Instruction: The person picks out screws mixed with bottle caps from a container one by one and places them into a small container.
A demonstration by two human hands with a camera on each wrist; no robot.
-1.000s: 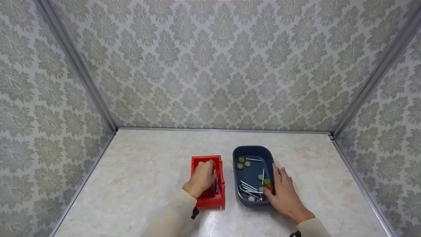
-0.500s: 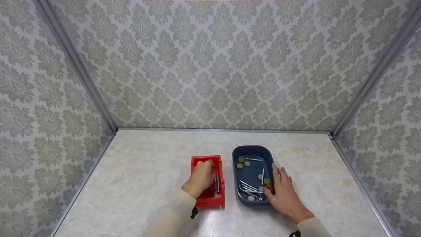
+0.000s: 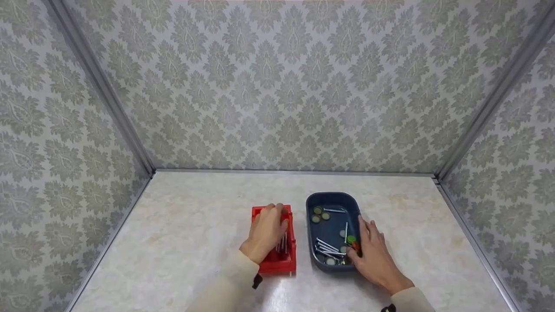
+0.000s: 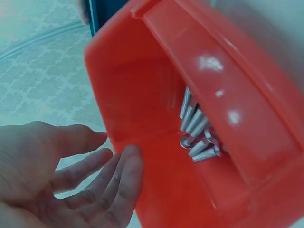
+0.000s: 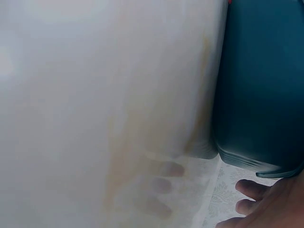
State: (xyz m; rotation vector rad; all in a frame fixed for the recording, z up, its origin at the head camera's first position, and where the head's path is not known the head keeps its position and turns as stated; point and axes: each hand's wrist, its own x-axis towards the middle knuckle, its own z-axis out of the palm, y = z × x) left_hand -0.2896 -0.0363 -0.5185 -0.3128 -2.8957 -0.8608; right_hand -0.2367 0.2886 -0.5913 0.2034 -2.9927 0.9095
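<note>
My left hand (image 3: pixel 265 227) is over the red plastic bin (image 3: pixel 277 265), fingers loosely bent and holding nothing. In the left wrist view, the fingertips (image 4: pixel 130 164) are at the bin's near wall, with a gap between thumb and fingers. Several silver screws (image 4: pixel 197 126) lie inside the bin, partly hidden by its rim. My right hand (image 3: pixel 377 258) rests on the right rim of a dark blue container (image 3: pixel 313 234), thumb over the edge, fingers fairly straight along the outside. Long screws (image 3: pixel 328 247), small round discs (image 3: pixel 325 215) and green and orange pieces (image 3: pixel 351 239) lie in the container.
The bin and container stand side by side on a pale marbled table (image 3: pixel 195 208), a narrow gap between them. Patterned wall panels (image 3: pixel 269 86) enclose the back and both sides, with grey metal strips (image 3: pixel 260 170) along the edges.
My left hand has risen from inside the red bin and its fingers have moved towards the far rim. Screws now show below it. The right hand and container stay nearly still.
</note>
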